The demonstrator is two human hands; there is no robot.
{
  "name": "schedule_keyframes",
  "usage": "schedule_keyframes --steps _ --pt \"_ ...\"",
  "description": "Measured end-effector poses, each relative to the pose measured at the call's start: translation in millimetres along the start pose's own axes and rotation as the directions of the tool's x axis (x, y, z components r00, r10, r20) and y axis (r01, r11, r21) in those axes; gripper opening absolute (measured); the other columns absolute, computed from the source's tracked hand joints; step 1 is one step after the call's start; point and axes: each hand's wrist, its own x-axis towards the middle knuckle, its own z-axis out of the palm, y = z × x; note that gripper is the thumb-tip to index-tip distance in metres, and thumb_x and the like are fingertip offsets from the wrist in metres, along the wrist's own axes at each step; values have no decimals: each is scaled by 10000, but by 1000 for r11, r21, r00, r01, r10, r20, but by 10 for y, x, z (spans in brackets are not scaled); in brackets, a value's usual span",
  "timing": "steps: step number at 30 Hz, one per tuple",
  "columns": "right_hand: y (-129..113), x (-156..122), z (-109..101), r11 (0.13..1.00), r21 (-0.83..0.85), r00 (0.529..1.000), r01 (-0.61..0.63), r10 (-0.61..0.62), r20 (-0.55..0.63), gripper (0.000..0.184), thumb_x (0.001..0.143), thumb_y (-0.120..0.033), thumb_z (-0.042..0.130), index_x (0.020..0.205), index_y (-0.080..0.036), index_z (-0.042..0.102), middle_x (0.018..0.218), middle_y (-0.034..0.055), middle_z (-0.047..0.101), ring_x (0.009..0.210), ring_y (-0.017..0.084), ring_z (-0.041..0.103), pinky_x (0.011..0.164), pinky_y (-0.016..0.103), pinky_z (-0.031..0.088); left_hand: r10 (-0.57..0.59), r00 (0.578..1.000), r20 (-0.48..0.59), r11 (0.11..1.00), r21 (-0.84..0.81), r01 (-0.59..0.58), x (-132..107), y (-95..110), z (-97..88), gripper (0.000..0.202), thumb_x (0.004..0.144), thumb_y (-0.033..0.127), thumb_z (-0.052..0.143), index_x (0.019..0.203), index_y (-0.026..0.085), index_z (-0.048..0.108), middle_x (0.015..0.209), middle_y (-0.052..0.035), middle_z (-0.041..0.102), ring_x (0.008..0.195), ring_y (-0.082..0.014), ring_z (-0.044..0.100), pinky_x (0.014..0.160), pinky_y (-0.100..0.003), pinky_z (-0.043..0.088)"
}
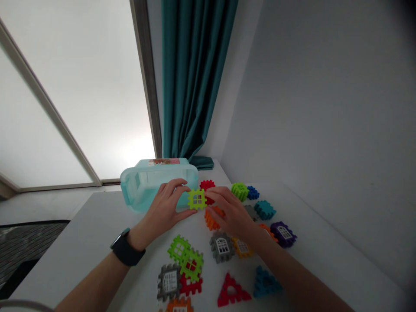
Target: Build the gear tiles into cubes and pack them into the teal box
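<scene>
My left hand [166,204] pinches a yellow-green square building tile [191,199] with a window grid, its index finger above and thumb below. At the tile's right edge, the fingertips of my right hand [231,212] are closed on it too. The tile is held upright over the table. Behind my right hand are red tiles [207,185] and a stack of orange tiles [212,220], partly hidden by the fingers. Nearer to me lie joined or overlapping green tiles [191,264], with a grey window tile [169,282] and a red tile beside them.
A pale turquoise plastic bin [128,188] lies on its side on the white table [97,225]. Grey [222,247], yellow, purple [283,234], teal [265,209], lime [239,191] and blue tiles lie rightward. A red triangle [232,292] and blue triangle [265,282] are in front.
</scene>
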Motion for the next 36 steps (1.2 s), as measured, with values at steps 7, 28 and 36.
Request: schedule_keyframes --steps 7,28,36 --pt "-23 -10 13 974 -200 994 108 -106 19 277 956 -205 528 1232 -214 552 1252 139 599 1166 261 578 996 468 514 21 999 -47 1000 16 -20 -25 -22 29 407 862 429 693 1162 221 514 1283 -138 520 1216 -312 484 1016 -499 435" --pt "8 -16 -7 983 -126 991 135 -135 7 169 976 -187 514 1084 -217 640 1078 97 669 996 213 612 897 380 502 -151 987 64 952 -261 162 -18 17 86 354 828 383 739 1092 222 567 1259 -116 530 1210 -277 509 1021 -477 463" --pt "-29 81 -10 828 321 886 -459 454 96 180 914 -319 566 878 -211 705 799 29 717 731 183 650 676 308 517 -205 955 213 787 -545 290 54 23 54 200 973 290 503 867 210 653 1043 -64 637 972 -184 642 903 -375 540"
